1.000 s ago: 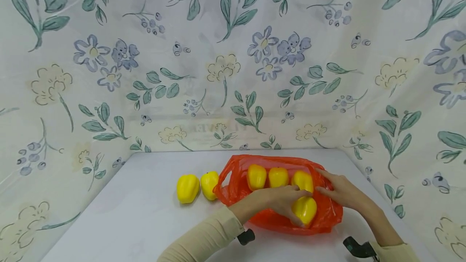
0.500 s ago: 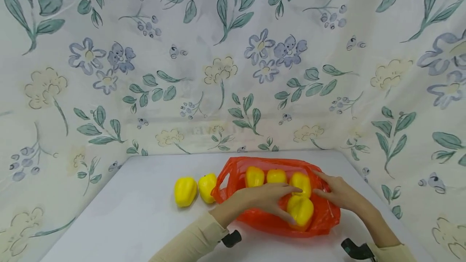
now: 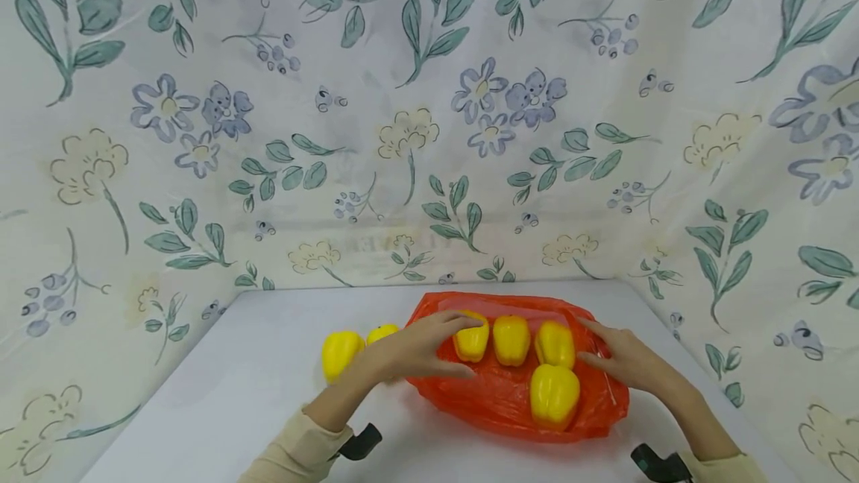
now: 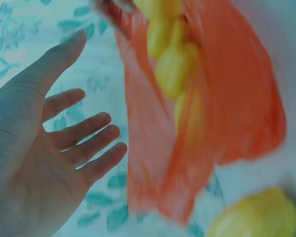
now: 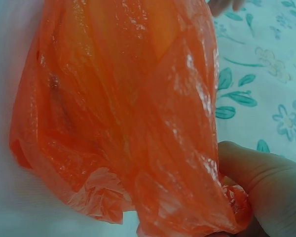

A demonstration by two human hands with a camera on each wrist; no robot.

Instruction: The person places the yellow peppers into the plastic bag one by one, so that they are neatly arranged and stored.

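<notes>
A red plastic bag lies on the table with several yellow bell peppers inside, one of them nearest the front. The left hand, fingers spread and holding nothing, is over the bag's left side; in the left wrist view the open palm faces the bag. At the bag's right edge, the right hand pinches the plastic; the right wrist view shows its thumb against bunched film of the bag.
Two yellow peppers lie outside the bag on its left, one whole in view and another partly behind the left hand. A white table is under everything. Floral cloth surrounds the table's back and sides.
The left hand has moved left, away from the front pepper in the bag, and now partly covers the leftmost pepper inside. The right hand has stayed at the bag's right edge.
</notes>
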